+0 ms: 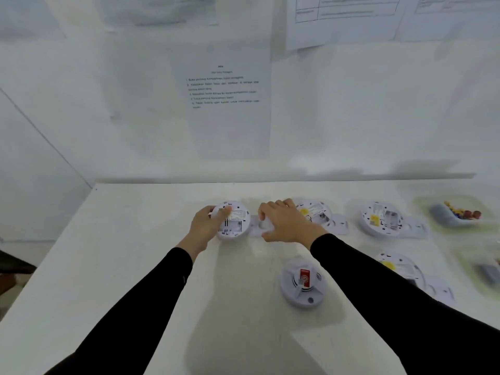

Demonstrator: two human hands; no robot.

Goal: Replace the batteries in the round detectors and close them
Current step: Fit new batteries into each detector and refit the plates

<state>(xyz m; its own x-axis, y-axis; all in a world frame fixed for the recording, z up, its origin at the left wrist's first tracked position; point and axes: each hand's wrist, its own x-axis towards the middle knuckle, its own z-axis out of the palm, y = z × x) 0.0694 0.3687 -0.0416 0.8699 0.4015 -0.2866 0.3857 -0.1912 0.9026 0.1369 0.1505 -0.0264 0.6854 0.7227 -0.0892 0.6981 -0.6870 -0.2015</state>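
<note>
Toward the far edge of the table (pixel 135 266), left of centre: one round detector (pixel 235 221), white, lying back-up, with its label and compartment showing. Whether a battery sits inside is too blurred to tell.

- Left hand (pixel 205 226): grips the detector's left rim, thumb on top, fingers curled round the side.
- Cover plate (pixel 254 226): flat, white, lying just to the right of that detector.
- Right hand (pixel 286 223): over the plate, fingers bent down on its far side, thumb at its near edge, seemingly clamped on it.

Step in hand, as judged: closing this detector with its plate. To do it well:
- Pin the body flat with the left hand.
- Check that the battery is seated before covering it.
- Bring the plate level over the back and line up the tabs.
- Turn until it locks, without forcing a crooked start.

Further items, working outward:
- Second detector (pixel 316 212): back-up with a yellow patch, just beyond the right hand.
- Third detector (pixel 381 217): open, resting partly on a plate, toward the far right.
- Fourth detector (pixel 400 266): near the right edge, partly hidden by the black sleeve.
- Closed detector (pixel 301 284): face-up with a red tag, nearer the front, well apart from the hands.
- Two shallow trays (pixel 457 212): at the right edge. The far one holds small coloured cells, and the near one is cut off by the frame.

Surface: white and matt, with its far edge butted against a white wall (pixel 81 104).

Room: a printed instruction sheet (pixel 227 104) is fixed to the wall above the work, with more papers higher up on the right.
</note>
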